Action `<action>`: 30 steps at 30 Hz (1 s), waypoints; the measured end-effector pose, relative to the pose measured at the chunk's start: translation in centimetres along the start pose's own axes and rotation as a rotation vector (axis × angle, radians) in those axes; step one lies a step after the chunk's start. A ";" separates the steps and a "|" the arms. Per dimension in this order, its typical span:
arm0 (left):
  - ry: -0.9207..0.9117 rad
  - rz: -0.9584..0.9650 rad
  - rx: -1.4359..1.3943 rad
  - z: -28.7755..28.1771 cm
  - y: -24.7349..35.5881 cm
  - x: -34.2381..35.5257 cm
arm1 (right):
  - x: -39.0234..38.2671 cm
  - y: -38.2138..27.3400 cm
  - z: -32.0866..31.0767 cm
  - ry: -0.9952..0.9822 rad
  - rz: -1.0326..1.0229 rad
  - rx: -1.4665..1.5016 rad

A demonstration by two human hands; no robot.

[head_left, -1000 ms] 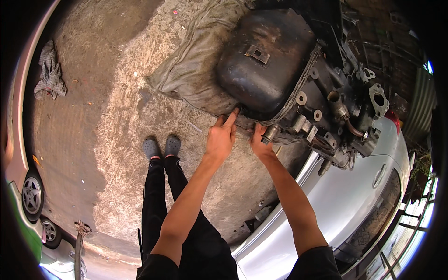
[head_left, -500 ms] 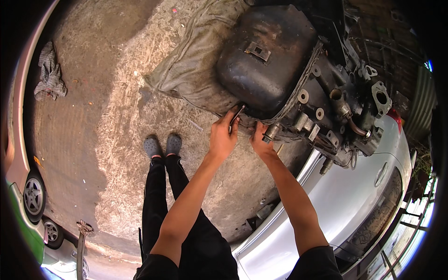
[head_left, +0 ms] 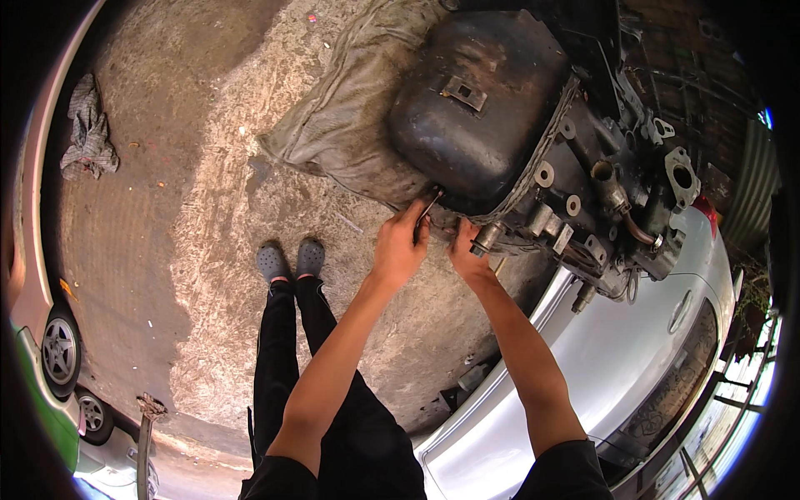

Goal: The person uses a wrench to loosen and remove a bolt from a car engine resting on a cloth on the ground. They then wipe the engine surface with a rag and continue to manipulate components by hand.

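Observation:
An engine with a dark metal pan (head_left: 475, 125) on top lies on a grimy cloth sack (head_left: 333, 142). My left hand (head_left: 402, 242) is closed on a thin dark metal piece (head_left: 429, 206) at the pan's front corner, its fingertips touching that corner. My right hand (head_left: 467, 252) is under the engine's front edge, beside a protruding metal fitting (head_left: 487, 237); its fingertips are partly hidden. Round ports and flanges (head_left: 682, 177) stick out on the engine's right side.
A silver car (head_left: 633, 350) stands close on the right below the engine. Cars with wheels (head_left: 60, 350) line the left edge. A crumpled rag (head_left: 87, 133) lies on the concrete floor (head_left: 150, 233). My feet in grey clogs (head_left: 292, 260) are left of my hands.
My left hand has moved slightly up and right, its pointing finger now bent around the thin piece at the pan's corner. My right hand has stayed in place.

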State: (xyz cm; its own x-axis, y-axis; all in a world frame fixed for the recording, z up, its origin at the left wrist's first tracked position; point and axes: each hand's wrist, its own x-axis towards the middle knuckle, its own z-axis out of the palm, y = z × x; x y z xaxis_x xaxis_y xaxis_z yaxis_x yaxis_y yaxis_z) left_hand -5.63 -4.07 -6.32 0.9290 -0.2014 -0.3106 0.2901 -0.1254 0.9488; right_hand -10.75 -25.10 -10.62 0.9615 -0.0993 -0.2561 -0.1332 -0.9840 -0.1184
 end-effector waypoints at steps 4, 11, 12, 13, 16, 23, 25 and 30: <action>-0.232 -0.235 0.082 -1.9 3.7 0.8 | -0.8 1.0 -0.1 -0.068 -0.013 0.097; -0.305 -0.425 -0.273 -2.8 3.8 3.2 | -0.7 1.7 2.0 0.077 -0.025 0.404; -0.275 -0.398 -0.286 -2.8 3.5 3.0 | -0.8 2.3 2.6 0.071 0.003 0.333; -0.238 -0.389 -0.308 -2.8 3.3 2.6 | -0.9 3.0 3.3 0.086 -0.005 0.243; -0.140 -0.290 -0.223 -2.4 3.3 2.1 | -1.1 4.9 4.9 0.213 -0.129 0.035; -0.206 -0.169 0.081 -3.5 2.6 0.2 | -1.6 5.8 7.0 0.283 -0.041 -0.031; -0.193 -0.135 0.105 -3.0 1.7 0.1 | -1.7 5.9 6.9 0.248 -0.008 0.137; -0.098 -0.044 0.080 -0.6 -0.7 -0.1 | -1.5 5.3 6.0 0.216 0.022 0.072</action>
State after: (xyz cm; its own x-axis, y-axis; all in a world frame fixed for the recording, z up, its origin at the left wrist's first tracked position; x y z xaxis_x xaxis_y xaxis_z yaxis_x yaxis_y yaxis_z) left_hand -5.82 -3.42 -6.94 0.8879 -0.2872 -0.3594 0.3070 -0.2122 0.9278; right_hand -14.36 -29.26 -16.59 0.9863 -0.1576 -0.0485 -0.1640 -0.9688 -0.1856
